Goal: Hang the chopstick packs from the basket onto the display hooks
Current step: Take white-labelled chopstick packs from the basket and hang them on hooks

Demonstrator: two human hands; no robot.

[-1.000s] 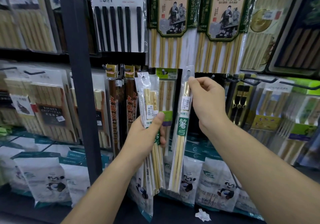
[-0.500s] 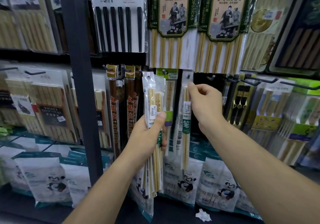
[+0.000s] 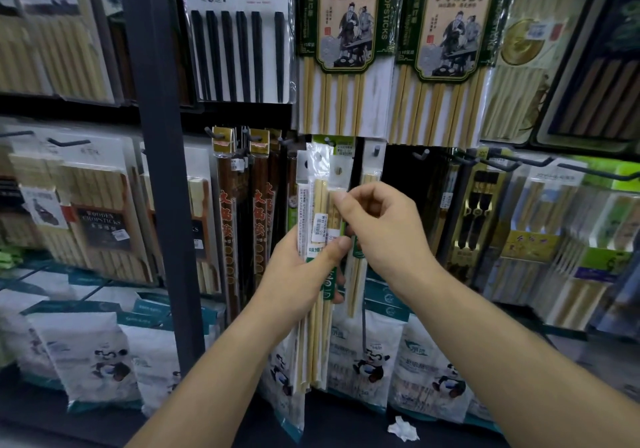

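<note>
My left hand grips a bundle of clear bamboo chopstick packs upright in front of the display. My right hand pinches the top of the rightmost pack in that bundle, just below its hang hole. One pack of the same kind hangs on a black display hook just behind my right hand. The basket is out of view.
Dark brown chopstick packs hang to the left, beside a dark upright post. An empty hook sticks out to the right. Large hotpot chopstick packs hang above. Panda-printed bags line the bottom shelf.
My right hand let go of the pack now hanging on the hook and came back left to the bundle, pinching another pack. My left hand raised the bundle slightly.
</note>
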